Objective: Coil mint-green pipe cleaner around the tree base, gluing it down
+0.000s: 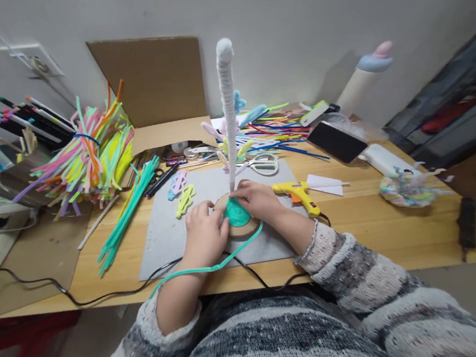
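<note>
A cardboard disc [246, 232] lies on a grey mat, with a mound of coiled green pipe cleaner [238, 211] on top. From it rises an upright stem wrapped in white [228, 99], with pastel fuzzy pieces behind it. My left hand [205, 234] grips the disc's left side, thumb and fingers close against the mound. At the foot of the stem, the fingers of my right hand [256, 198] are pinched together on the green coil. A loose green pipe cleaner [225, 261] runs from the mound's right side across to my left forearm.
A yellow glue gun [302, 194] lies right of my hands, with scissors [264, 164] behind. Green pipe cleaners [128, 217] and a big multicoloured bundle [93, 155] are at left. A phone [337, 141] rests at right. A black cable [101, 300] crosses the table's front.
</note>
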Demonstrator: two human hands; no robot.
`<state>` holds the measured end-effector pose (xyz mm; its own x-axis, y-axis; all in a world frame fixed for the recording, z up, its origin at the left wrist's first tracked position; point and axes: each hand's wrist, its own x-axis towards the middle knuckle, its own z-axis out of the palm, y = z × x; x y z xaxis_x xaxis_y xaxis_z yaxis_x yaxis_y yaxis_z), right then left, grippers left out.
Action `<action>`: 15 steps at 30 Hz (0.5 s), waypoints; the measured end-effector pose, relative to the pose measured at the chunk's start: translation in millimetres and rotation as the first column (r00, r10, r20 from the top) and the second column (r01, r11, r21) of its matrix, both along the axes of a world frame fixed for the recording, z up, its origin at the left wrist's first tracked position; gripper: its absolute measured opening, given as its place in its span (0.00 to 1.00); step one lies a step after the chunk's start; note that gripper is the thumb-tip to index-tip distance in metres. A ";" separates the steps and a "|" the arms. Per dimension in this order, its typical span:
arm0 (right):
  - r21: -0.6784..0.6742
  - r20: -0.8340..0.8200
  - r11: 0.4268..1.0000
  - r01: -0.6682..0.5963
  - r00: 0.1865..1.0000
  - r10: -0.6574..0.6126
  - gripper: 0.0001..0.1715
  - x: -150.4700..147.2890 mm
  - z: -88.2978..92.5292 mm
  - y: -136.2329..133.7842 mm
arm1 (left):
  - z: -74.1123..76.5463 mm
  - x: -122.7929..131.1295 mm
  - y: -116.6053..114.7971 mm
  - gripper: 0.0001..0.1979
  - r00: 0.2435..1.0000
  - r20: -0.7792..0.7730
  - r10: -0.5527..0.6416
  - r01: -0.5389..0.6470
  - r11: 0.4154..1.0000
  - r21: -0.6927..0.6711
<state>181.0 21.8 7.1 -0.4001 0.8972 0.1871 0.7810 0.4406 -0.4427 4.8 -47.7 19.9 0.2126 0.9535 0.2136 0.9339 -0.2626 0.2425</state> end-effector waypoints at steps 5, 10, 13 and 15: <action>-0.008 0.017 1.000 0.007 1.000 -0.007 0.19 0.1 0.9 -0.3 | -4.1 2.3 1.7 0.16 1.000 -0.004 -0.006 0.006 1.000 0.030; -0.011 0.022 1.000 0.001 1.000 -0.001 0.19 0.4 1.4 -0.6 | -7.9 2.4 3.8 0.16 1.000 0.019 0.000 0.000 1.000 0.014; -0.014 0.021 1.000 -0.003 1.000 0.003 0.19 0.6 1.0 -0.1 | -9.8 1.2 8.3 0.17 0.997 0.076 0.005 -0.006 1.000 0.014; -0.015 0.017 1.000 -0.003 1.000 0.003 0.19 0.8 0.4 0.4 | -9.4 1.1 12.6 0.18 0.994 0.108 0.000 -0.003 1.000 0.023</action>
